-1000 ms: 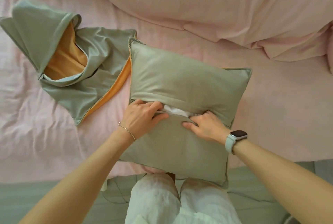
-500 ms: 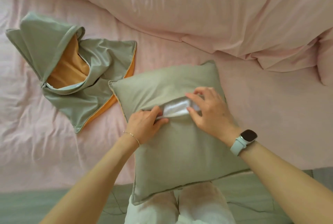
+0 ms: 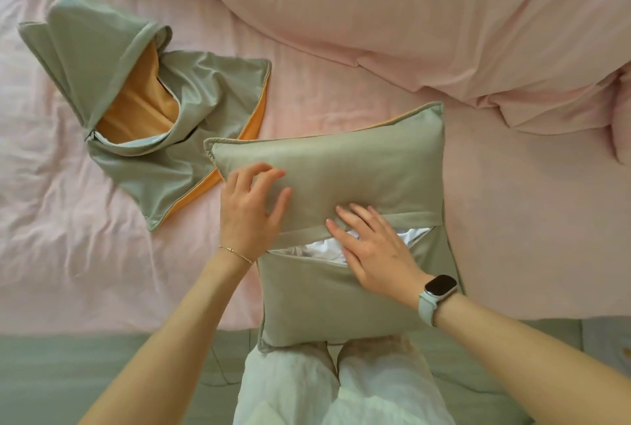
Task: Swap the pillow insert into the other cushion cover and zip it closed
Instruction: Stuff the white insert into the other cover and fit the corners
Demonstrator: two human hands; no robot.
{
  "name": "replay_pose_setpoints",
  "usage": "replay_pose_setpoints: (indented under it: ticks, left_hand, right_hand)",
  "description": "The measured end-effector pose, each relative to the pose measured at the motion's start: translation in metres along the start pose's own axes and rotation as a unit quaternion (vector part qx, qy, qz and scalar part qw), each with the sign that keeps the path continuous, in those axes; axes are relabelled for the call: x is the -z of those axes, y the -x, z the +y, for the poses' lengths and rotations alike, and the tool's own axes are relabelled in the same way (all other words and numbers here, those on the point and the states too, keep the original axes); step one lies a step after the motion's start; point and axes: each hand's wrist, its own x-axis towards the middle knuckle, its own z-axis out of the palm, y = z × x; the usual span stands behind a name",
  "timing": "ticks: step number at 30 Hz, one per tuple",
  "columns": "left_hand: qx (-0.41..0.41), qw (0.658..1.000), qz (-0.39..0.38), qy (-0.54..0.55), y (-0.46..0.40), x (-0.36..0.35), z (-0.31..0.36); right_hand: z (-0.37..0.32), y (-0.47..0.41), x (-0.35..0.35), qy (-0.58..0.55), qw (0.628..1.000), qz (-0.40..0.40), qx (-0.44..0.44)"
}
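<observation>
While we watch the stuffed cushion (image 3: 345, 178): on the pink bed sheet (image 3: 102, 254), zipper gap showing white insert (image 3: 321, 250).
Left hand (image 3: 251, 213): fingers spread flat, pressing cushion's upper half.
Right hand (image 3: 372, 250): flat over the gap.
Empty cover (image 3: 150, 117): left of cushion.

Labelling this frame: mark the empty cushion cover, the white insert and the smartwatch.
empty cushion cover (image 3: 191, 96): head view, on its green outer fabric.
white insert (image 3: 324, 248): head view, on the strip showing through the open zip.
smartwatch (image 3: 440, 286): head view, on its dark screen.
</observation>
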Motion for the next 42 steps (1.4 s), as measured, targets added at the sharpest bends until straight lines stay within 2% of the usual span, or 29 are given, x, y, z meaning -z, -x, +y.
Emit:
replay_pose_setpoints:
  ticks: [2, 3, 6, 8, 11, 12, 13, 15, 17, 20, 22, 24, 27, 29, 31, 33, 35, 39, 41, 42]
  left_hand:
    - [0.013, 0.999, -0.022, -0.019, -0.029, -0.002, 0.007]
    - [0.037, 0.997, -0.062, -0.028, -0.043, -0.005, 0.012]
    - [0.137, 0.959, -0.239, -0.071, -0.073, -0.022, 0.018]
    - [0.141, 0.931, -0.317, -0.112, -0.083, -0.026, 0.015]
    - [0.117, 0.909, -0.391, -0.082, -0.094, -0.012, 0.010]
    - [0.114, 0.894, -0.426, -0.083, -0.096, -0.006, 0.011]
    - [0.102, 0.879, -0.454, -0.106, -0.097, -0.001, 0.014]
    - [0.067, 0.856, -0.480, -0.181, -0.094, 0.003, 0.021]
    - [0.055, 0.847, -0.485, -0.208, -0.088, 0.002, 0.025]
    - [0.063, 0.868, -0.464, -0.168, -0.063, -0.011, 0.029]
    - [0.058, 0.878, -0.448, -0.157, -0.037, -0.023, 0.031]
    - [0.090, 0.888, -0.425, -0.151, -0.012, -0.037, 0.023]
    - [0.135, 0.925, -0.316, -0.161, 0.010, -0.064, 0.000]
    - [0.127, 0.949, -0.230, -0.177, 0.020, -0.088, -0.009]
    - [0.117, 0.956, -0.157, -0.218, 0.020, -0.115, -0.019]
    - [0.133, 0.949, -0.125, -0.256, 0.005, -0.138, -0.033]
    - [0.173, 0.940, -0.117, -0.268, -0.015, -0.156, -0.050]
    - [0.204, 0.942, -0.127, -0.235, -0.046, -0.169, -0.067]
    - [0.233, 0.936, -0.155, -0.215, -0.057, -0.162, -0.066]
    - [0.260, 0.926, -0.190, -0.196, -0.063, -0.156, -0.064]
  right_hand:
    - [-0.004, 0.006, 0.002, -0.025, 1.000, 0.001, 0.001]
    - [-0.005, 0.006, 0.005, -0.043, 0.999, 0.004, -0.002]
    - [0.001, -0.011, 0.022, -0.124, 0.991, 0.047, -0.022]
    - [0.009, -0.035, 0.040, -0.172, 0.978, 0.100, -0.058]
    - [0.028, -0.081, 0.063, -0.114, 0.969, 0.186, -0.117]
    - [0.034, -0.096, 0.069, -0.092, 0.975, 0.158, -0.130]
    - [0.039, -0.108, 0.072, -0.079, 0.984, 0.086, -0.134]
    - [0.046, -0.122, 0.072, -0.064, 0.985, -0.105, -0.121]
    - [0.049, -0.117, 0.070, -0.054, 0.973, -0.199, -0.107]
    - [0.049, -0.081, 0.056, -0.056, 0.971, -0.206, -0.108]
    - [0.045, -0.056, 0.035, -0.020, 0.985, -0.142, -0.093]
    - [0.042, -0.044, 0.004, 0.007, 0.995, -0.075, -0.064]
    - [0.047, -0.053, -0.042, -0.019, 0.999, 0.001, -0.042]
    - [0.052, -0.064, -0.066, -0.027, 0.998, 0.037, -0.049]
    - [0.057, -0.082, -0.090, -0.019, 0.995, 0.072, -0.070]
    - [0.065, -0.112, -0.110, 0.008, 0.991, 0.097, -0.095]
    - [0.079, -0.150, -0.118, 0.041, 0.990, 0.095, -0.094]
    - [0.100, -0.203, -0.118, 0.018, 0.994, 0.088, -0.064]
    - [0.098, -0.212, -0.104, 0.026, 0.998, 0.029, -0.058]
    - [0.097, -0.214, -0.094, 0.018, 0.998, -0.028, -0.061]
